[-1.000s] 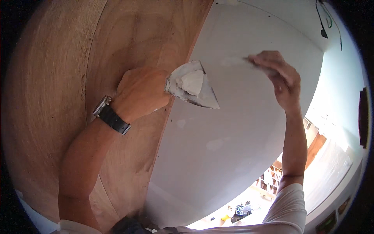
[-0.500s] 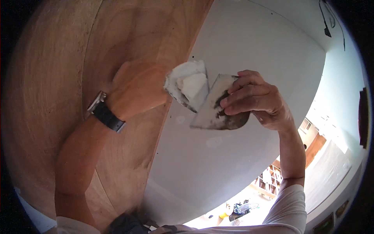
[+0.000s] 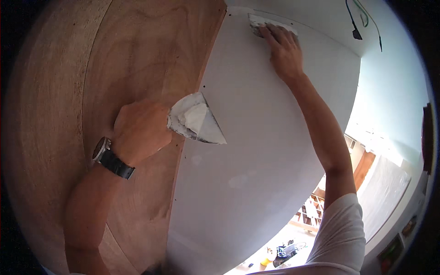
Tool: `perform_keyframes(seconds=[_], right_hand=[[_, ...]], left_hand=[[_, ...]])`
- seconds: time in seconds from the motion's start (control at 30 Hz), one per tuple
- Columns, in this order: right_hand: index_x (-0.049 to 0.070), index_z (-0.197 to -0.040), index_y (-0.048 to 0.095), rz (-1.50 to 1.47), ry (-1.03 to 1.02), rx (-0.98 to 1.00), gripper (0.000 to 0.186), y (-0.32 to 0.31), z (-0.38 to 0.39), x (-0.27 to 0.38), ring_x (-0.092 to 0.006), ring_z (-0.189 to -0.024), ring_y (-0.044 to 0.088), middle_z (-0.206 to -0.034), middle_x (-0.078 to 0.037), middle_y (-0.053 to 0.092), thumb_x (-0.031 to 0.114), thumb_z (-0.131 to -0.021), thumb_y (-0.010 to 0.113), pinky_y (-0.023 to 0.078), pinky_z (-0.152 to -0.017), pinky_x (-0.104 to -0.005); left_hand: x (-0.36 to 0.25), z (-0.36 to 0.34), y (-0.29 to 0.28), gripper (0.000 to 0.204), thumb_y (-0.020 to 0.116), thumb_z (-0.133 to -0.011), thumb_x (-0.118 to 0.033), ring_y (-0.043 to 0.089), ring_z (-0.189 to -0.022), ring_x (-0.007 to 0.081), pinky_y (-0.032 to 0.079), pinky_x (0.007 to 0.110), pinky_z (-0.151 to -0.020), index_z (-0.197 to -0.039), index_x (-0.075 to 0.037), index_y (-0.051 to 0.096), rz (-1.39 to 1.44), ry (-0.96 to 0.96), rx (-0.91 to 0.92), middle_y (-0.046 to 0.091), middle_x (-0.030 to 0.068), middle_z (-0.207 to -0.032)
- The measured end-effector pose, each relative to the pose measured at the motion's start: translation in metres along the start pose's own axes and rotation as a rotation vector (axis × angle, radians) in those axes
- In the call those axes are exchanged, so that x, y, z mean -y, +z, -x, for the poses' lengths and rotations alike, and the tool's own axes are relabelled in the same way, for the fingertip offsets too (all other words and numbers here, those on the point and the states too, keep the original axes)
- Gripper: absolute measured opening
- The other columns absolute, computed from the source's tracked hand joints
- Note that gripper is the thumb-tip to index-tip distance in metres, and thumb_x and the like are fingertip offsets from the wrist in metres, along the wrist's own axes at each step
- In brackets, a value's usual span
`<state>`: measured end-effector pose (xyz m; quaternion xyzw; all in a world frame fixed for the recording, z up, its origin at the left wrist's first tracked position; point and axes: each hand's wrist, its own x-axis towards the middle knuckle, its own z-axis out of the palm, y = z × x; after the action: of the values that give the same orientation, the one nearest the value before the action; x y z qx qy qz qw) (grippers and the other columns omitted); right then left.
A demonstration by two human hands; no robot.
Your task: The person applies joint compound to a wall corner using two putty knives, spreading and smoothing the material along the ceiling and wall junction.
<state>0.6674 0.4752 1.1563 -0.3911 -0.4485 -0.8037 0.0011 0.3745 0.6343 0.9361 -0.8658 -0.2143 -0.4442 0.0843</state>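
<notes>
My left hand (image 3: 142, 128) is closed round the grip of a putty knife (image 3: 211, 130), whose wide triangular blade points right over the white board (image 3: 247, 151). A lump of white filler (image 3: 195, 117) lies on that blade; the grip itself is hidden behind my fingers. Stretched up to the top of the board, my right hand (image 3: 286, 50) holds a flat scraper blade (image 3: 263, 22) smeared with white. My fingertips press on its face, and its far edge lies at or close to the board's surface; I cannot tell whether it touches.
Brown plywood (image 3: 133, 59) borders the board on the left. Loose wires (image 3: 360, 23) hang at the upper right. Beyond the board's lower right edge are a wooden rack (image 3: 311, 211) and cluttered items (image 3: 284, 252) on a bright floor.
The right hand has carried the scraper blade away from the putty knife, up to the board's top. My left hand, with putty knife and filler, has shifted down and left.
</notes>
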Motion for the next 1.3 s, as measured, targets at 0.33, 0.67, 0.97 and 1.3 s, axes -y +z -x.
perform_keyframes(seconds=[0.33,0.67,0.97,1.3], right_hand=[[0.021,-0.142,0.059,0.216,0.134,0.208,0.054,0.071,-0.03,-0.003,-0.0299,-0.138,0.047,-0.147,-0.005,0.054,0.01,-0.09,0.06,0.036,-0.114,-0.0561],[0.024,-0.141,0.061,0.225,0.121,0.467,0.051,0.06,-0.054,-0.007,-0.0286,-0.133,0.051,-0.141,-0.004,0.061,0.013,-0.092,0.058,0.04,-0.11,-0.0546],[0.024,-0.139,0.063,0.226,0.094,0.566,0.046,0.053,-0.078,0.003,-0.0282,-0.126,0.058,-0.126,-0.008,0.07,0.015,-0.095,0.055,0.043,-0.106,-0.0529],[0.006,-0.11,0.068,-0.403,0.445,0.285,0.017,-0.065,-0.023,0.029,-0.0322,-0.083,0.07,-0.1,-0.017,0.073,0.016,-0.1,0.061,0.055,-0.077,-0.0404]], left_hand=[[-0.002,-0.001,-0.006,0.034,0.07,-0.07,-0.013,0.07,-0.09,0.0428,0.057,0.051,-0.08,-0.102,-0.005,0.076,0.036,-0.061,0.089,0.073,0.0229,-0.093],[-0.004,-0.001,-0.007,0.032,0.072,-0.071,-0.014,0.071,-0.089,0.0415,0.057,0.05,-0.081,-0.1,-0.001,0.076,0.037,-0.067,0.1,0.073,0.0234,-0.094],[0.002,0.001,-0.009,0.035,0.072,-0.075,-0.015,0.07,-0.093,0.0422,0.056,0.05,-0.083,-0.106,-0.001,0.075,0.075,-0.095,0.097,0.072,0.0243,-0.102],[-0.008,0.003,-0.012,0.043,0.081,-0.075,-0.029,0.069,-0.096,0.0432,0.054,0.05,-0.083,-0.103,0.001,0.073,0.278,-0.058,0.128,0.071,0.0264,-0.104]])
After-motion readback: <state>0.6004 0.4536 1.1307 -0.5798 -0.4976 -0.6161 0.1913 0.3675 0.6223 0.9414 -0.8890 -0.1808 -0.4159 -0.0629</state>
